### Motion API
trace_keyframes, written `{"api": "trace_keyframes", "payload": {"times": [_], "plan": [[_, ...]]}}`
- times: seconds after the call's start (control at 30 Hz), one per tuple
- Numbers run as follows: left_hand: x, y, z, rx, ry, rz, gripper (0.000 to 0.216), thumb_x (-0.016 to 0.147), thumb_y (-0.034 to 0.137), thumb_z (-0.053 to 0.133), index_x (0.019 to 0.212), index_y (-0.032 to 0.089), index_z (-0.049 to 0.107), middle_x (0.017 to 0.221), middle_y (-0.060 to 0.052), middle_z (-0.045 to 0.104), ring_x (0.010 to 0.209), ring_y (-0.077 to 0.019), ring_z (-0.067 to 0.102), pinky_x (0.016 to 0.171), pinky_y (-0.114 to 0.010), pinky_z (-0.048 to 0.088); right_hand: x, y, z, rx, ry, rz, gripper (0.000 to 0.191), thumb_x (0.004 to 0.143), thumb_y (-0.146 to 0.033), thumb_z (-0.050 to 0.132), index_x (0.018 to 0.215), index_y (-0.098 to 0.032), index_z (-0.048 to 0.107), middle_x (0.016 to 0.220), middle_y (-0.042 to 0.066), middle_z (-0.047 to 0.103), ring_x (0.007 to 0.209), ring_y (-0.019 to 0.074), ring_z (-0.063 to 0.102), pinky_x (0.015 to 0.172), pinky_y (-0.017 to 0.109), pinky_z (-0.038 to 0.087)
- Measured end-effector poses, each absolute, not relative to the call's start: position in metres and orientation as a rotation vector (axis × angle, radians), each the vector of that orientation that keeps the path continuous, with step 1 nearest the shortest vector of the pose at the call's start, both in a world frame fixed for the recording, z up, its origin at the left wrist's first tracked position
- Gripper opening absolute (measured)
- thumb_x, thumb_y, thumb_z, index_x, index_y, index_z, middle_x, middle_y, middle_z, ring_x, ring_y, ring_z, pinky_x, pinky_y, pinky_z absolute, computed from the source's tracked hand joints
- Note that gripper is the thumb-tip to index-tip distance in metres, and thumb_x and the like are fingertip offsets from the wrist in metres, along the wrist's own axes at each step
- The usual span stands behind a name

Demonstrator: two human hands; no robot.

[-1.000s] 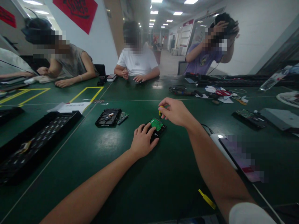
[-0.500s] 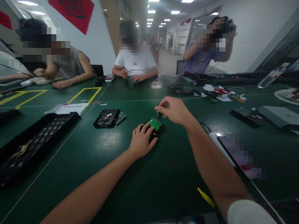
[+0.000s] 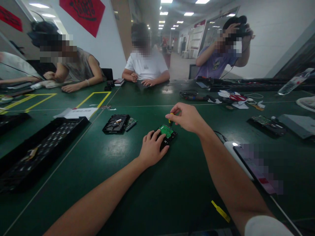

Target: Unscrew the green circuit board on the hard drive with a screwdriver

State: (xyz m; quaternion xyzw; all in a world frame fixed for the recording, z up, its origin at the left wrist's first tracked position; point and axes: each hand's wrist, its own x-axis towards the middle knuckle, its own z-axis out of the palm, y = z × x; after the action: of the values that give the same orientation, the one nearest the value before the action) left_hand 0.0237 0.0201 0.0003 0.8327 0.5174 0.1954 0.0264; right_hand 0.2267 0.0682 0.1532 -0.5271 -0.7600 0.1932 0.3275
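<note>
Clear bottle [image 3: 294, 82]; red wall poster [image 3: 86, 15]

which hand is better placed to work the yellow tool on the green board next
Most likely the right hand: it grips the yellow tool over the green board, while the left hand lies across the black device.
</note>
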Motion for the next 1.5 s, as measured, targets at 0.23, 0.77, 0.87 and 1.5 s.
{"api": "trace_keyframes", "payload": {"times": [0.23,0.77,0.87,1.5], "plan": [[0.0239,0.0209,-0.0003,2.568,1.606,0.593,0.058,0.101,0.053,0.064,0.153,0.028,0.057,0.164,-0.012,0.048,0.149,-0.0438,0.039,0.117,-0.064,0.039,0.2227,0.0666,0.1556,-1.325,-2.057,0.604,0.020,0.101,-0.026,0.059,0.110,-0.018,0.075,0.077,0.003,0.077,0.063,0.0155,0.072,0.066,0.028,0.051],[0.0232,0.0207,-0.0026,2.577,1.608,0.620,0.058,0.100,0.053,0.065,0.152,0.028,0.058,0.165,-0.012,0.048,0.149,-0.0439,0.039,0.117,-0.064,0.039,0.2252,0.0677,0.1550,-1.270,-2.086,0.577,0.017,0.101,-0.029,0.061,0.104,-0.019,0.075,0.073,0.001,0.076,0.060,0.0149,0.070,0.066,0.028,0.050],[0.0234,0.0201,-0.0022,2.585,1.604,0.613,0.057,0.101,0.053,0.063,0.152,0.028,0.058,0.164,-0.011,0.048,0.149,-0.0435,0.039,0.117,-0.064,0.039,0.2252,0.0680,0.1549,-1.277,-2.096,0.546,0.018,0.102,-0.027,0.060,0.105,-0.019,0.076,0.075,0.001,0.076,0.062,0.0149,0.071,0.067,0.028,0.049],[0.0230,0.0207,-0.0003,2.560,1.600,0.599,0.058,0.101,0.054,0.065,0.153,0.029,0.057,0.164,-0.011,0.048,0.149,-0.0426,0.039,0.118,-0.063,0.039,0.2264,0.0736,0.1515,-1.296,-2.120,0.471,0.028,0.101,-0.025,0.056,0.111,-0.020,0.081,0.111,0.009,0.080,0.075,0.0174,0.071,0.075,0.033,0.054]]}}
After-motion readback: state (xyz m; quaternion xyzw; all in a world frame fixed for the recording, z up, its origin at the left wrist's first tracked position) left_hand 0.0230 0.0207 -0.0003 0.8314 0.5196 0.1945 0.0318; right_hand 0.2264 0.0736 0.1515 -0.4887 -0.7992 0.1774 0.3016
